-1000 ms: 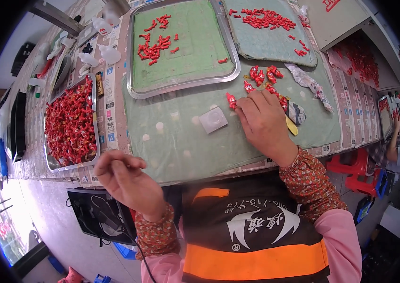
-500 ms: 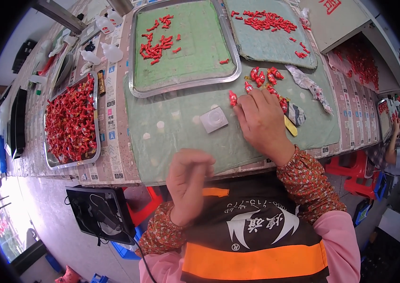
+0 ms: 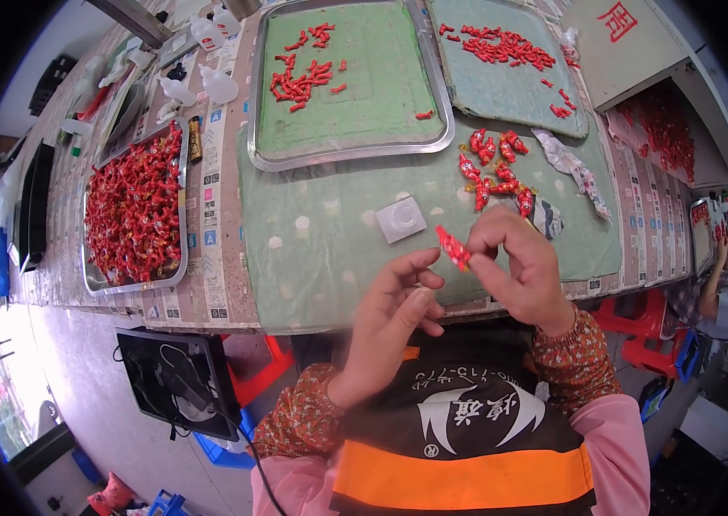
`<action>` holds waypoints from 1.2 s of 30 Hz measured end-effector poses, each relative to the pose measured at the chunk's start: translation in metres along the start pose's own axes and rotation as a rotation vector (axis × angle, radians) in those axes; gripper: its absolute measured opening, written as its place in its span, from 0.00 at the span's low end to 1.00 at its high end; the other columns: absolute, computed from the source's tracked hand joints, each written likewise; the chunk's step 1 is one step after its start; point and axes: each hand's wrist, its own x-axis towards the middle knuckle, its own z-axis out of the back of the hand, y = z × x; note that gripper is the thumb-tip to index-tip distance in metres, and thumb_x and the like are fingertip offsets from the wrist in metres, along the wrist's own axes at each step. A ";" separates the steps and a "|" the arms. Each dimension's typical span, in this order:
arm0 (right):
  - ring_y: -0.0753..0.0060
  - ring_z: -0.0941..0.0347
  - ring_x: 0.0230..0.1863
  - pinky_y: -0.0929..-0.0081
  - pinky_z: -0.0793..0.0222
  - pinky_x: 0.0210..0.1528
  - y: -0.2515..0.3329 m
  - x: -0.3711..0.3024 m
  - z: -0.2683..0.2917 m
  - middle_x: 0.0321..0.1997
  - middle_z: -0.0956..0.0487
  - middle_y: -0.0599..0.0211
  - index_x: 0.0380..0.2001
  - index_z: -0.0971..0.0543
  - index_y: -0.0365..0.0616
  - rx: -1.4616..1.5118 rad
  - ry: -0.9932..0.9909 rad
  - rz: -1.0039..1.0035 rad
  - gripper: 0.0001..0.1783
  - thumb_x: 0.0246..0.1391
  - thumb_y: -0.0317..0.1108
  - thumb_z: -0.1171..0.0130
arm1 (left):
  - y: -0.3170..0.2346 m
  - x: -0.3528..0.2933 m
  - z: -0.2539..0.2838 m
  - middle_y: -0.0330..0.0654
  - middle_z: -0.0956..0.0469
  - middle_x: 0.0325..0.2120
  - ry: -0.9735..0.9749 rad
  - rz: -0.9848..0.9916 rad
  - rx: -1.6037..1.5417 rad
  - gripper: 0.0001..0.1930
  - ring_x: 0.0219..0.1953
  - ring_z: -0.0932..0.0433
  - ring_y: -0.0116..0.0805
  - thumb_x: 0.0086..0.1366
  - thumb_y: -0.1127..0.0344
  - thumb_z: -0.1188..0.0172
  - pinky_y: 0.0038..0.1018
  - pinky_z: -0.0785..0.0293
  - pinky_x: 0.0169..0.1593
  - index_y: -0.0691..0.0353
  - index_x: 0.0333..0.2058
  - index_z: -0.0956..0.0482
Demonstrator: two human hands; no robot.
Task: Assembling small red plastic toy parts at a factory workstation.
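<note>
A small red figurine (image 3: pixel 452 248) with white and gold markings is pinched between the thumb and fingers of my right hand (image 3: pixel 523 271), held up above the green cloth (image 3: pixel 295 279). Close by on its left is my left hand (image 3: pixel 394 314), empty, fingers apart and slightly curled. Several painted red figurines (image 3: pixel 483 191) lie in a loose group beyond my right hand. A pale square block (image 3: pixel 400 219) with a round mark on top rests on the cloth beyond my left hand. A grey-and-white wrapped bundle (image 3: pixel 546 217) shows partly behind my right hand.
A metal-rimmed tray (image 3: pixel 355 155) and a padded board (image 3: pixel 570 129) hold plain red pieces at the back. To the left, another tray (image 3: pixel 182 258) is heaped with red figurines. White squeeze bottles (image 3: pixel 220 84) stand behind it. A crumpled wrapped strip (image 3: pixel 572 172) lies right of the group.
My right hand has come back from the group toward me with a red figurine. My left hand has moved right and up to meet it, its fingers spreading. The view has shifted slightly.
</note>
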 end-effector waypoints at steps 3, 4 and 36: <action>0.68 0.31 0.32 0.75 0.35 0.32 0.005 -0.009 -0.003 0.32 0.28 0.63 0.34 0.25 0.40 0.015 0.075 0.032 0.08 0.49 0.20 0.41 | -0.002 0.004 -0.004 0.39 0.28 0.44 0.028 0.072 -0.134 0.17 0.38 0.27 0.24 0.70 0.66 0.47 0.22 0.24 0.39 0.63 0.55 0.32; 0.68 0.31 0.32 0.75 0.35 0.32 0.005 -0.012 -0.005 0.32 0.28 0.63 0.34 0.25 0.40 0.015 0.074 0.033 0.08 0.49 0.20 0.41 | -0.001 0.004 -0.005 0.39 0.28 0.44 0.028 0.072 -0.134 0.17 0.38 0.27 0.24 0.70 0.66 0.47 0.22 0.24 0.39 0.63 0.55 0.32; 0.55 0.24 0.37 0.61 0.30 0.41 -0.160 0.181 0.135 0.34 0.21 0.57 0.31 0.21 0.39 -0.968 -0.275 -0.126 0.08 0.52 0.33 0.41 | 0.014 -0.002 0.022 0.44 0.24 0.41 -0.194 -0.051 -0.043 0.11 0.35 0.25 0.24 0.70 0.68 0.47 0.25 0.22 0.40 0.62 0.49 0.31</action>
